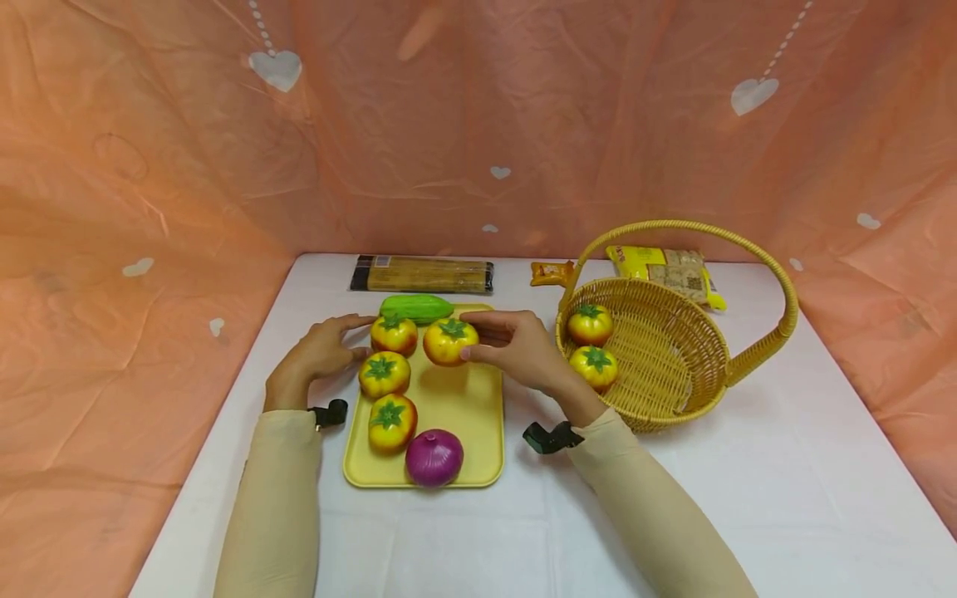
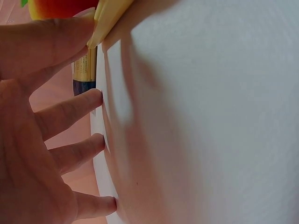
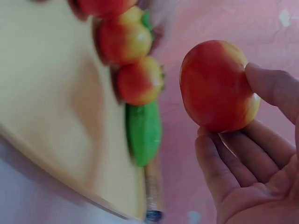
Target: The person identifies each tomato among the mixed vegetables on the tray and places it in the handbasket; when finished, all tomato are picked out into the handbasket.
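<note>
My right hand (image 1: 523, 349) grips a yellow-red tomato (image 1: 451, 341) with a green leafy top, thumb on one side and fingers on the other. In the right wrist view this tomato (image 3: 215, 86) is held up off the yellow tray (image 1: 478, 432). My left hand (image 1: 317, 353) is at the tray's left edge with fingers spread; in the left wrist view its thumb (image 2: 51, 42) lies at the rim. Beside it on the tray are three more tomatoes (image 1: 384, 374) in a column. A purple onion (image 1: 434, 458) sits at the front, a green gourd-like vegetable (image 1: 417, 308) at the back.
Right of the tray stands a wicker basket (image 1: 650, 365) with a tall arched handle and two tomatoes (image 1: 594, 367) inside. Along the back lie a noodle packet (image 1: 422, 274), a small orange packet (image 1: 551, 273) and a yellow bag (image 1: 669, 272). A pink curtain surrounds the white-covered table.
</note>
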The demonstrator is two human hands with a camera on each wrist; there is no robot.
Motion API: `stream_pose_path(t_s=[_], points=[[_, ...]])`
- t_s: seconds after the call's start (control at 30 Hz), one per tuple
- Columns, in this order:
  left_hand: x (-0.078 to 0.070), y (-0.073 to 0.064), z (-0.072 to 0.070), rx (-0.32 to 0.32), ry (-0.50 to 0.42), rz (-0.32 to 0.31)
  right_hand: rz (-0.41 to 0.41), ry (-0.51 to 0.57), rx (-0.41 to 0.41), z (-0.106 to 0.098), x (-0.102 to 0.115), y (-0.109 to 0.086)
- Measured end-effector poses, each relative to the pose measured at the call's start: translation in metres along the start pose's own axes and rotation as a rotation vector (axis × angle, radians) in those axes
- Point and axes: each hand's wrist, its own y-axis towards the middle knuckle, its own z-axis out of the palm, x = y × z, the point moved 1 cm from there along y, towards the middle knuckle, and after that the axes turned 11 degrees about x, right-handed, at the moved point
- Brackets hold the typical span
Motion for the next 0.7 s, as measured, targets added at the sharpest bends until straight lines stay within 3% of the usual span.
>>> stream_pose_path(t_s=[0.23, 0.43, 0.7], points=[[0.001, 0.001, 0.0, 0.005, 0.0, -0.004, 0.014, 0.029, 0.006, -0.024, 0.022, -0.046], [0.0, 0.0, 0.0, 0.003, 0.006, -0.005, -0.015, -0.077, 0.005, -0.061, 0.024, -0.09], [-0.002, 0.0, 0.0, 0.018, -0.016, -0.033, 0.075, -0.172, -0.02, -0.113, 0.017, -0.157]])
